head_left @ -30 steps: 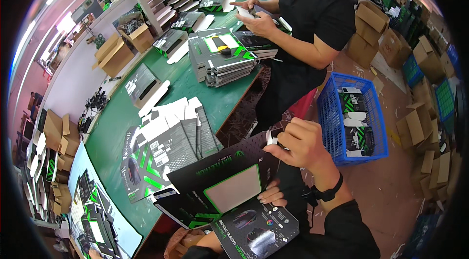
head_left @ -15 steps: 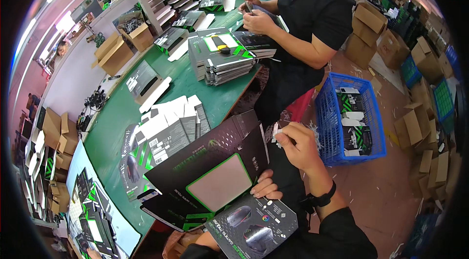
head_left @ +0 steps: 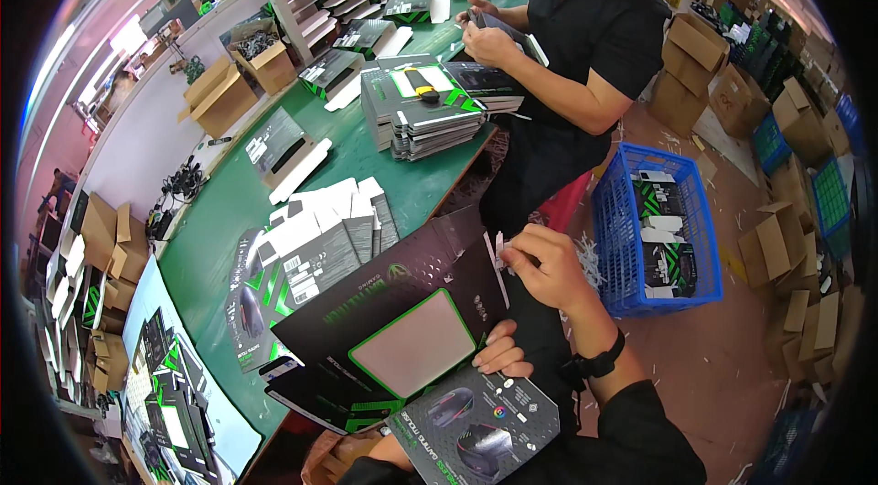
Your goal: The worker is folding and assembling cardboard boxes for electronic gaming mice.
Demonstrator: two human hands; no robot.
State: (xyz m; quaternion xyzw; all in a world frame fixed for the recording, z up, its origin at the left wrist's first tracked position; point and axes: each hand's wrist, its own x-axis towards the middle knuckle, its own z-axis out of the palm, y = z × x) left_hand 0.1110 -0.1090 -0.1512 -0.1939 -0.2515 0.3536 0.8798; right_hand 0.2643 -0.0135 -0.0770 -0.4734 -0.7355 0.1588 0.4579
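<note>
An unfolded black cardboard mouse box with green trim and a pale window panel stands tilted in front of me. A lower panel printed with pictures of mice lies toward my lap. My left hand grips the box from behind, its fingers curled over the fold between the panels. At the box's right edge, my right hand is closed in a pinch on a thin white strip. The strip runs along that edge; whether it is still attached there I cannot tell.
Flat printed box blanks lie on the green table. Beyond is a box stack with a yellow-black cutter on top. A co-worker handles a box at the table. On the floor, a blue crate holds boxes.
My right hand has moved left, bringing its pinch against the box's right edge, where more of the white strip shows. My left hand keeps its grip. The view has shifted slightly.
</note>
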